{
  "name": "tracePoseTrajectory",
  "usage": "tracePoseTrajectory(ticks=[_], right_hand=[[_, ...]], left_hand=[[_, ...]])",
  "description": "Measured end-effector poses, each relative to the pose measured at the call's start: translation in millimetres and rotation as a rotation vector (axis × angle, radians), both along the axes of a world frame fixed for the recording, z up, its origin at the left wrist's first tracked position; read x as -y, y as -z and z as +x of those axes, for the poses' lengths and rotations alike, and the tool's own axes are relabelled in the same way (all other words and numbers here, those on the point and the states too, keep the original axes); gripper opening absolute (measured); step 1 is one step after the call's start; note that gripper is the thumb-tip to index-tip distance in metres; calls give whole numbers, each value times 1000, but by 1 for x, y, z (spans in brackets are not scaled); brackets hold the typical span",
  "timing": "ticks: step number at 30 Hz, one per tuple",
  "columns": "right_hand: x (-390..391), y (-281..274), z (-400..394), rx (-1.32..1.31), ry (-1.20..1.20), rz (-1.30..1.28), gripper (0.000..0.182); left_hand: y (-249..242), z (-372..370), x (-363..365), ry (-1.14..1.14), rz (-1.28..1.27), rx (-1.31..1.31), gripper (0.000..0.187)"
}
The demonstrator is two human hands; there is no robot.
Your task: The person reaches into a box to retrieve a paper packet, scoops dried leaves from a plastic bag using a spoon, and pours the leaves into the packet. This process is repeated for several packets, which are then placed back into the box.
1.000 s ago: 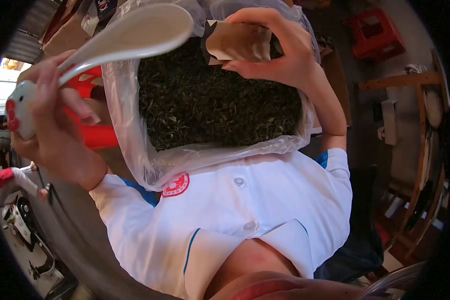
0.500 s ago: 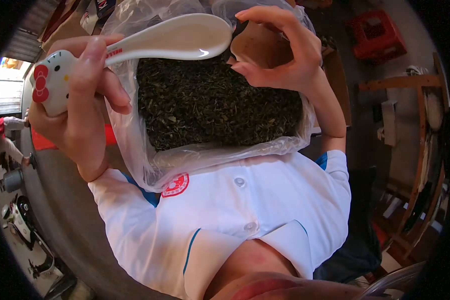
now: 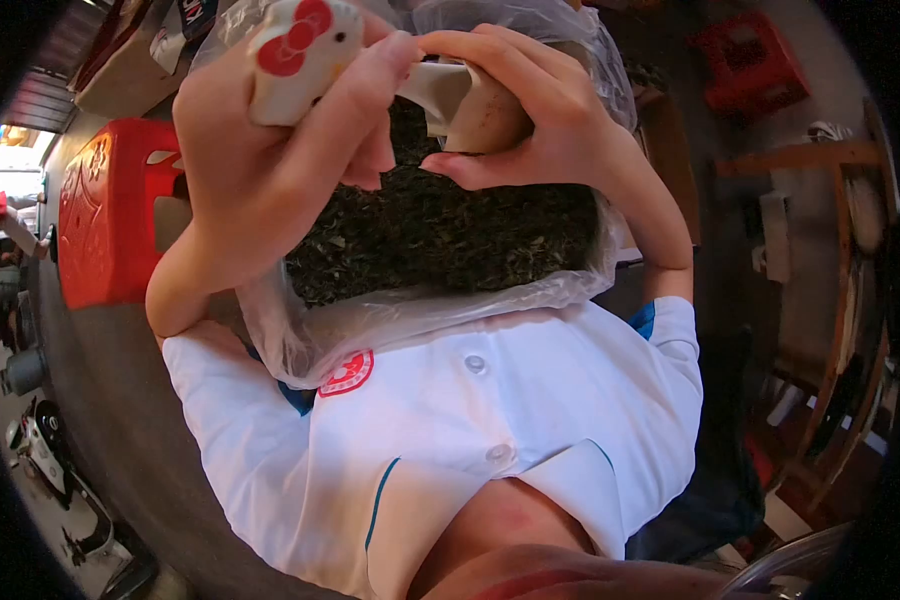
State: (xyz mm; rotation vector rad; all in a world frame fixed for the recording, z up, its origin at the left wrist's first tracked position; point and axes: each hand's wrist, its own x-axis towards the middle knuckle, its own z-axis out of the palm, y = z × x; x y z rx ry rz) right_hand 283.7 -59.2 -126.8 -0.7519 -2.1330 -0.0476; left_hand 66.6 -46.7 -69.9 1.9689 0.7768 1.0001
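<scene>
In the head view my left hand (image 3: pixel 270 180) is closed around the cat-face end of a white ceramic spoon (image 3: pixel 295 65) with a red bow on it. The spoon's other end reaches into the mouth of a small brown hollow shell (image 3: pixel 488 115). My right hand (image 3: pixel 560 120) curls around that shell, thumb below and fingers above. Under both hands lies a mass of dark dried leaves (image 3: pixel 450 235), inside a clear plastic bag (image 3: pixel 450 292) that is folded open towards my white shirt.
A red plastic stool (image 3: pixel 110 225) stands to the left. Brown cardboard (image 3: pixel 667 165) shows beside the bag on the right. Farther off are a red crate (image 3: pixel 750 75), a wooden rack (image 3: pixel 840 300) and, at lower left, a scooter (image 3: pixel 70 490). Another person's arm (image 3: pixel 15 230) appears at far left.
My left hand has moved up and right, taking the spoon's bowl from beside the shell into its mouth. My right hand has shifted slightly down and left with the shell.
</scene>
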Motion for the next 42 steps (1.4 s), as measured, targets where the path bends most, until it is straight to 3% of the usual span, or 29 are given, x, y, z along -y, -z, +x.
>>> tracePoseTrajectory(ticks=[4, 7, 8, 11, 14, 16, 18, 22, 26, 28, 30, 33, 36, 39, 42], right_hand=[[1, 3, 4, -30, -50, -55, 68], [-1, 6, 5, -63, -90, -120, 65], [-2, 6, 3, -85, -92, -98, 61], [3, -10, 3, 2, 82, -21, 64], [-5, 0, 7, 198, 284, 208, 70], [-1, -6, 2, 303, 401, 251, 71], [22, -26, -9, 374, 522, 127, 70], [-1, -1, 0, 218, 476, 326, 67], [17, -23, 1, 146, 456, 142, 65], [14, -21, 2, 119, 444, 168, 58], [-3, -6, 7, 30, 342, 330, 45], [-10, -7, 18, 30, 118, 93, 39], [-8, -11, 21, -246, -403, -661, 45], [-7, -11, 13, -236, -533, -757, 51], [-9, -11, 10, -233, -551, -727, 42]], left_hand=[[3, 2, -28, 246, 369, 3, 19], [-15, -3, -35, 383, 375, -176, 19], [-14, -2, -37, 423, 507, -163, 21], [-13, -6, -38, 307, 506, -73, 22], [-13, -3, -30, 135, 173, 15, 24], [-11, -4, -32, 44, 64, 37, 26], [-9, -5, -35, 24, 73, 45, 26], [-7, -5, -36, -55, 85, 81, 26], [-5, -7, -41, 3, 185, 183, 26], [-6, -7, -42, 4, 306, 235, 26], [-13, -16, -45, 39, 316, 142, 25], [-20, -35, -59, 168, 378, 34, 22], [-35, -44, -68, 420, 365, -53, 20], [-44, -40, -66, 505, 400, -146, 19], [-44, -38, -71, 541, 466, -200, 19]])
